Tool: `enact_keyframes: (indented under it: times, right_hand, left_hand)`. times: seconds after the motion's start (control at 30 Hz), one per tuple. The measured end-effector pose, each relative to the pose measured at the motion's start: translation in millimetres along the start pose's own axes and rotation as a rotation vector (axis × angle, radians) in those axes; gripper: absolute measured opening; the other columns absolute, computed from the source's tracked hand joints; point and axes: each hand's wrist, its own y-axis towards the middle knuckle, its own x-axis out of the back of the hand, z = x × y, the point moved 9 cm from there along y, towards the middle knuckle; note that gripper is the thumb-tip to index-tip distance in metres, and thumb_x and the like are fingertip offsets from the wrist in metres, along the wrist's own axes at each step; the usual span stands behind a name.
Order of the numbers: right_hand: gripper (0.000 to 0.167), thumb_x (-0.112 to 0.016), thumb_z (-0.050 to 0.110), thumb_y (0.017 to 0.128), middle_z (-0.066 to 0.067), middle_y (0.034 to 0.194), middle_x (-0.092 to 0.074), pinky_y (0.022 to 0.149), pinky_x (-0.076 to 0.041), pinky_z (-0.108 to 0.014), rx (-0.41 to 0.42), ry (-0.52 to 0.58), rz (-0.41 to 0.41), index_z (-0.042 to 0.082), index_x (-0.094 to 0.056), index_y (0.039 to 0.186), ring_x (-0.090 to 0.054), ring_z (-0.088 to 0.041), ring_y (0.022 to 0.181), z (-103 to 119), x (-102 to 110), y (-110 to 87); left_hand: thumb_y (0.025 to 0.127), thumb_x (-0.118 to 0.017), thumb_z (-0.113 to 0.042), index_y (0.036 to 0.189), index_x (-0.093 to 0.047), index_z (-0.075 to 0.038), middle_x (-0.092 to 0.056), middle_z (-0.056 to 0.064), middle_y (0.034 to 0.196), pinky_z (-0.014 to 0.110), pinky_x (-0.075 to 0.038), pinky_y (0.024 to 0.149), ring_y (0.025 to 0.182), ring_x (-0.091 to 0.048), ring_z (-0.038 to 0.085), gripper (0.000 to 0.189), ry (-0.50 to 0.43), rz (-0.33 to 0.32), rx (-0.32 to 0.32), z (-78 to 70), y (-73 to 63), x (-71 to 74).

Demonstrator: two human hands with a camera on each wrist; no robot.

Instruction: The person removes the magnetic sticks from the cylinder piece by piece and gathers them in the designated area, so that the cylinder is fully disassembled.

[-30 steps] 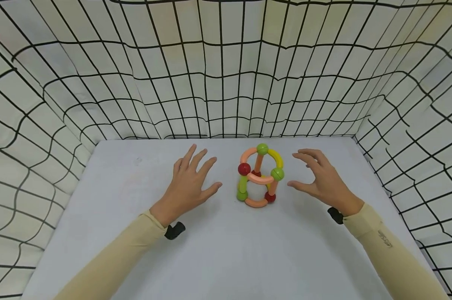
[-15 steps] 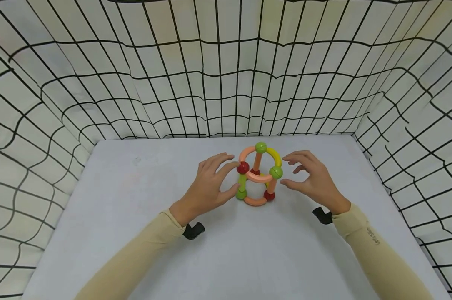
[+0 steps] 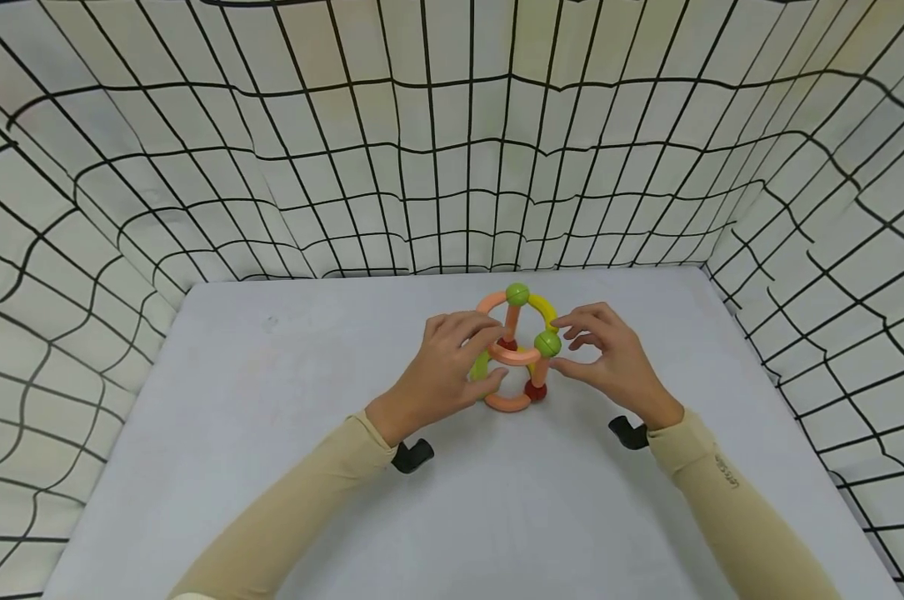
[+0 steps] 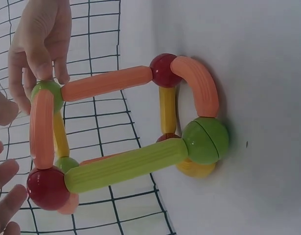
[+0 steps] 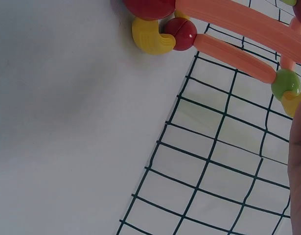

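Note:
A prism-shaped frame of magnetic rods and balls [image 3: 514, 357] stands on the white surface. Peach, yellow and lime rods join its red and green balls. My left hand [image 3: 446, 360] surrounds the upper left corner, thumb apart from the fingers, and hides the upper red ball [image 4: 46, 189] from the head view. Beside that ball, the left wrist view shows loosely bent left fingertips. My right hand [image 3: 609, 354] is at the upper right corner. Its thumb and forefinger lie on either side of the green ball [image 3: 547, 344], right at it; firm contact is unclear.
Black netting [image 3: 452, 171] over pale walls encloses the surface on the left, back and right. The white tabletop [image 3: 294, 358] extends around the frame. Black wrist mounts [image 3: 412, 457] hang beneath both sleeves.
Both hands have moved inward to the frame, the left travelling farther to the right. The left fingers now cover the red ball, and the right fingertips have reached the green ball. The frame still stands.

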Motion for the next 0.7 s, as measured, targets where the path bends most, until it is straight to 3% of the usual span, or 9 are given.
enact_keyframes:
  times: [0.33, 0.53, 0.7]
  right_hand:
    - [0.049, -0.092, 0.003, 0.074, -0.007, 0.116, -0.059, 0.085, -0.056, -0.012, 0.094, -0.011, -0.019, 0.012, -0.075, 0.119, -0.064, -0.016, 0.092, 5, -3, -1.3]
    - [0.050, -0.092, 0.000, 0.072, -0.010, 0.114, -0.060, 0.085, -0.059, -0.019, 0.094, 0.008, -0.030, 0.010, -0.074, 0.117, -0.065, -0.017, 0.092, 4, -5, -0.3]
    - [0.050, -0.092, 0.002, 0.072, -0.009, 0.112, -0.061, 0.086, -0.061, -0.025, 0.089, 0.000, -0.036, 0.010, -0.074, 0.118, -0.066, -0.016, 0.093, 4, -6, -0.2]
  left_hand:
    - [0.090, -0.080, -0.026, 0.119, -0.073, -0.015, -0.071, -0.002, 0.117, 0.042, -0.043, 0.096, 0.112, -0.064, 0.017, 0.032, -0.011, -0.010, -0.036, -8.8, 14.7, -10.4]
    - [0.087, -0.081, -0.022, 0.119, -0.072, -0.015, -0.072, -0.003, 0.115, 0.043, -0.044, 0.097, 0.111, -0.065, 0.016, 0.033, 0.018, 0.022, -0.066, -16.4, 17.7, -20.2]
    - [0.086, -0.082, -0.019, 0.119, -0.072, -0.015, -0.073, -0.004, 0.113, 0.041, -0.043, 0.095, 0.105, -0.068, 0.015, 0.034, 0.046, 0.012, -0.099, -20.9, 18.1, -22.9]
